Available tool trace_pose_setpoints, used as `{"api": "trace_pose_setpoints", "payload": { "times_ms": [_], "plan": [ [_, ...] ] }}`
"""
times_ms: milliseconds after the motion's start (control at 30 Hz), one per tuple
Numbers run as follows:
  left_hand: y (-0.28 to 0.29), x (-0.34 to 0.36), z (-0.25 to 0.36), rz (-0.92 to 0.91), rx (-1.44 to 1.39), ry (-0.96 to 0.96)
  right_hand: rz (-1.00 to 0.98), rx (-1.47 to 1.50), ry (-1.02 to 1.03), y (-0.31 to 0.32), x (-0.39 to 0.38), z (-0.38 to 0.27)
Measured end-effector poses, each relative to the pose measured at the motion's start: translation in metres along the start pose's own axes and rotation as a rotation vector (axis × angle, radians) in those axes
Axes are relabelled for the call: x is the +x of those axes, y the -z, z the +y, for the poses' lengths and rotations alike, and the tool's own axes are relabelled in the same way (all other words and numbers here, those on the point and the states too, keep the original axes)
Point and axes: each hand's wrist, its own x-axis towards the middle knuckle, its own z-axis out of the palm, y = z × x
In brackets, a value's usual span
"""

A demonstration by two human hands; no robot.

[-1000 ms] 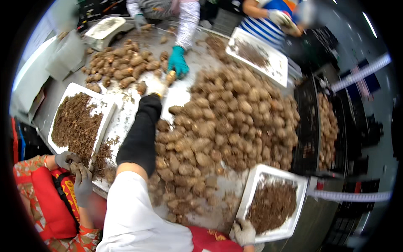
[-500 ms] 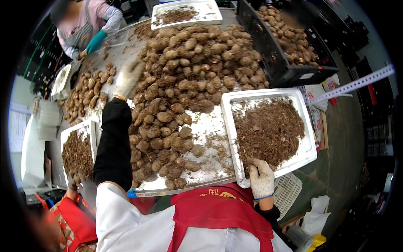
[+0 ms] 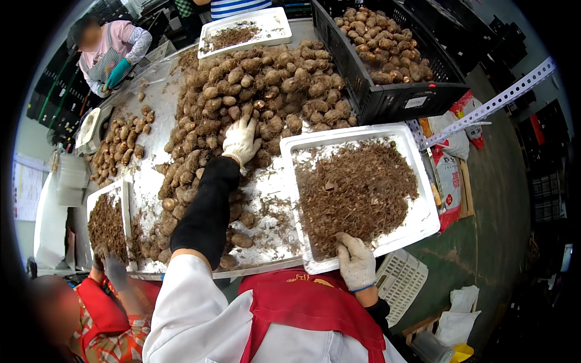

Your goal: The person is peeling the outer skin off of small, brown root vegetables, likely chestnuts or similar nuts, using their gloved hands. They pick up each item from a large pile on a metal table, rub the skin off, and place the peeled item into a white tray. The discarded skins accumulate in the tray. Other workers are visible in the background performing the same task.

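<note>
A heap of brown, hairy taros (image 3: pixel 266 78) covers the middle of the metal table. My left hand (image 3: pixel 241 142), in a cream glove, reaches over the heap's near side, its fingers stretched out and touching taros, with none visibly held. Off the table's front right corner juts a white tray (image 3: pixel 423 221) with brown fibrous scraps (image 3: pixel 360 187) inside. My right hand (image 3: pixel 356 263), also gloved, is closed over this tray's near rim, with its fingertips on the inner side by the scraps.
Behind the tray stands a black crate (image 3: pixel 396 100) of taros. A perforated metal bar (image 3: pixel 490 103) slants out at the right. More white trays sit at the far end (image 3: pixel 275 27) and front left (image 3: pixel 125 206). Co-workers (image 3: pixel 106 51) work at the left; another's hands (image 3: pixel 109 263) are near the front-left tray.
My left hand has swung rightward from the heap's left edge onto its middle. My right hand stays on the tray rim. The view has shifted, and the tray appears farther left.
</note>
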Motion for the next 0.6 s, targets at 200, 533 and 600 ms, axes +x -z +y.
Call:
{"api": "trace_pose_setpoints", "payload": {
  "times_ms": [200, 533, 600],
  "plan": [
    [0.003, 0.004, 0.009, -0.168, 0.064, 0.095, -0.153, -0.168, 0.167, 0.014, 0.031, 0.018],
    [0.009, 0.069, 0.063, -0.206, -0.02, 0.195, -0.122, -0.175, 0.22, 0.001, 0.039, 0.061],
    [-0.022, 0.086, 0.078, -0.33, 0.286, 0.358, -0.141, -0.199, 0.193, -0.003, 0.037, 0.059]
  ]
}}
